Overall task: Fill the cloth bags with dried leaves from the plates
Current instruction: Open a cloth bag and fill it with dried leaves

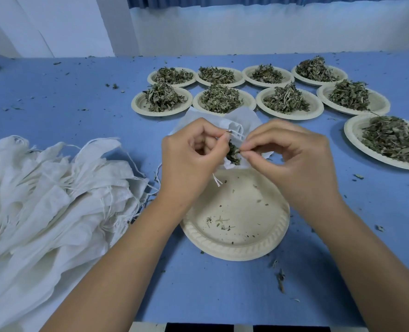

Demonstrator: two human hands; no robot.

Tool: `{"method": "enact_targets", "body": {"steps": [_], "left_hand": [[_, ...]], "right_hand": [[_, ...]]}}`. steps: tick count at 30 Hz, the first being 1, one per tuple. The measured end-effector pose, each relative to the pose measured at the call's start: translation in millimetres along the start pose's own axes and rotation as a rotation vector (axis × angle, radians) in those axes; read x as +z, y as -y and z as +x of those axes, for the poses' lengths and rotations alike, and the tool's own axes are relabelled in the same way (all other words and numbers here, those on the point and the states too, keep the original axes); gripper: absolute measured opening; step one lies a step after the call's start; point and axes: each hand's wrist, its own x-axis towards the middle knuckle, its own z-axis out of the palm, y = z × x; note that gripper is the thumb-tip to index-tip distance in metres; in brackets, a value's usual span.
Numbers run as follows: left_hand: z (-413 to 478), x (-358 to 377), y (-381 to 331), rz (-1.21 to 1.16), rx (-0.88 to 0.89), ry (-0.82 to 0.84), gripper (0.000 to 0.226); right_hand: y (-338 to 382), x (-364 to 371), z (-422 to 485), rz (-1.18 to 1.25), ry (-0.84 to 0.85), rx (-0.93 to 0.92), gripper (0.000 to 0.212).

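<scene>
- Nearly bare plate (242, 212) at 6 o'clock, below the hands.
- Left hand (189, 154) and right hand (292, 159) pinch the cloth bag (244, 121) at its mouth, around dried leaves (233, 153).
- Spare bags (42, 188) at 9 o'clock.
- Heaped plates (292, 116), 12 to 3 o'clock.

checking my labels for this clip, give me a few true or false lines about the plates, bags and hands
1. The plate nearest the person is heaped with leaves. False: it holds only a few crumbs.
2. The left hand and the right hand both hold one cloth bag. True.
3. Some dried leaves show at that bag's mouth. True.
4. The pile of cloth bags lies to the person's right. False: it lies to their left.
5. There are nine heaped plates beyond the hands. True.
</scene>
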Motion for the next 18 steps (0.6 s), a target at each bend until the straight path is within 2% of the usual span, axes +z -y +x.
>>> {"method": "enact_targets", "body": {"steps": [1,3,5,8,10,14,16,18], "left_hand": [[-1,1,0,-0.008,-0.001,0.02,0.02],[-2,1,0,-0.015,-0.003,0.037,0.017],[-1,0,0,-0.038,-0.029,0.002,0.019],[2,-3,1,-0.081,-0.051,-0.059,0.021],[2,-2,0,-0.089,-0.041,-0.04,0.021],[-2,0,-2,-0.06,0.012,0.079,0.018],[-2,0,-2,-0.047,0.021,0.094,0.018],[-2,0,-2,-0.056,0.029,0.082,0.019]], "right_hand": [[-1,6,-2,-0.107,0.015,-0.041,0.01],[-4,17,-7,-0.291,0.156,-0.119,0.01],[-5,17,-10,-0.369,0.245,-0.149,0.018],[-3,11,-9,-0.448,0.186,-0.217,0.031],[-3,13,-9,-0.526,0.241,-0.257,0.035],[-4,25,-10,-0.617,0.485,-0.179,0.031],[-7,28,-10,-0.654,0.49,-0.17,0.027],[-10,26,-9,-0.639,0.382,-0.224,0.022]]}}
